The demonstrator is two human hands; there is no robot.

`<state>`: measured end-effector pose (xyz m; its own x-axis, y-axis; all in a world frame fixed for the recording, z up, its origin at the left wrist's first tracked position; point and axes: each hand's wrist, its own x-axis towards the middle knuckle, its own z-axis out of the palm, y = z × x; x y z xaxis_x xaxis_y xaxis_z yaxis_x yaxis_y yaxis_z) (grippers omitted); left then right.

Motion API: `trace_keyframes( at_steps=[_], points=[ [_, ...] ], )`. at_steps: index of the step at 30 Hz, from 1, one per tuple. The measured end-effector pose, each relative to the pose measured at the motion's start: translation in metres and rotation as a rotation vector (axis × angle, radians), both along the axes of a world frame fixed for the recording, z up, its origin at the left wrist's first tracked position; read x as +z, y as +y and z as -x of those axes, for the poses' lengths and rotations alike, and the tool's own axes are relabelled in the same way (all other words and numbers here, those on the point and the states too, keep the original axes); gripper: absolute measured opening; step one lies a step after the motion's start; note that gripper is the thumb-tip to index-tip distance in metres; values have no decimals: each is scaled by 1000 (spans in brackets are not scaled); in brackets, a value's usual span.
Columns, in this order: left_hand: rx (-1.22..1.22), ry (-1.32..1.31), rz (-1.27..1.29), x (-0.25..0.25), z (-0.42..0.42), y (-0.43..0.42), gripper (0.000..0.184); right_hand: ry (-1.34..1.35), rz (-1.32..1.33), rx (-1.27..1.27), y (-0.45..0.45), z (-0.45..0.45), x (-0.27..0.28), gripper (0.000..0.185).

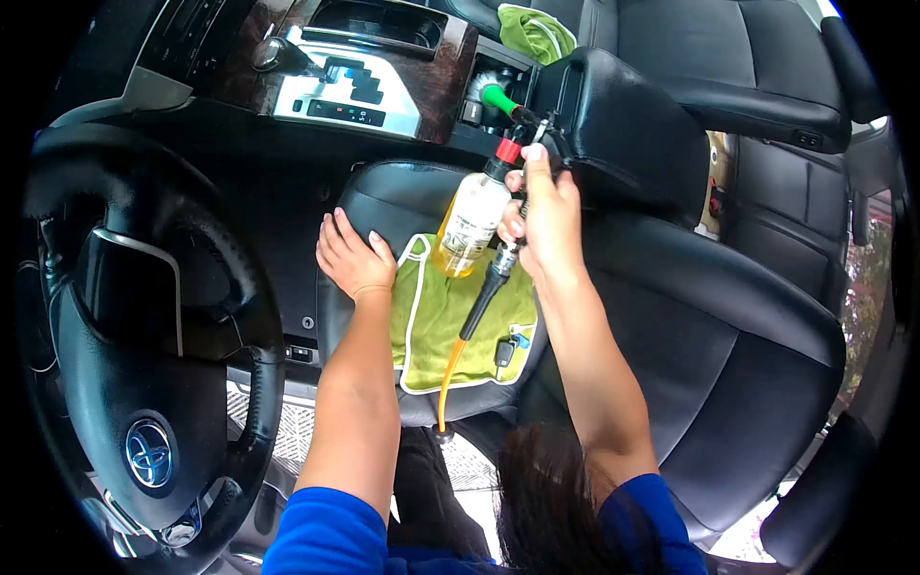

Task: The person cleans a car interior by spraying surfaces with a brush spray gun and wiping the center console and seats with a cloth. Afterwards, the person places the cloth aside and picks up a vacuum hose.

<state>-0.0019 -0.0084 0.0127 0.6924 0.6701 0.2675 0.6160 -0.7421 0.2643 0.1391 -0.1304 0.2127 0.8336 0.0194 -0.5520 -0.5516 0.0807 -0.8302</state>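
My right hand (pixel 548 213) is wrapped round the handle of an air cleaning gun (pixel 498 98), which has a green cone nozzle with white bristles. The nozzle points into the centre console's cup holder area (pixel 479 110). Below the gun hangs its bottle (pixel 470 225), partly filled with yellow liquid. An orange air hose (pixel 450 369) runs from the handle down towards my body. Fingers spread, my left hand (pixel 355 254) lies flat on the black seat beside a green cloth (pixel 431 316). A car key (pixel 505 353) rests on that cloth.
On the left is the steering wheel (pixel 244 316). The gear lever (pixel 278 56) stands up from the console. Behind the cup holder area, the black armrest (pixel 623 125) rises close to my right hand. Another green cloth (pixel 537 34) lies on the far seat.
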Motion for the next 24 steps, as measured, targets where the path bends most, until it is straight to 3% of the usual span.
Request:
trace_keyframes(
  at_steps=[3,14,17,24],
  points=[
    [-6,4,-1,0,2,1,63,11,-140,-12,-14,7,13,31],
    [-8,-2,-13,2,-1,0,62,108,-91,186,-54,11,56,38],
    [-17,-2,-30,0,0,-3,60,84,-44,174,-46,2,43,35],
    [-8,-8,-31,0,1,-2,58,213,-154,258,-73,-30,61,37]
  ],
)
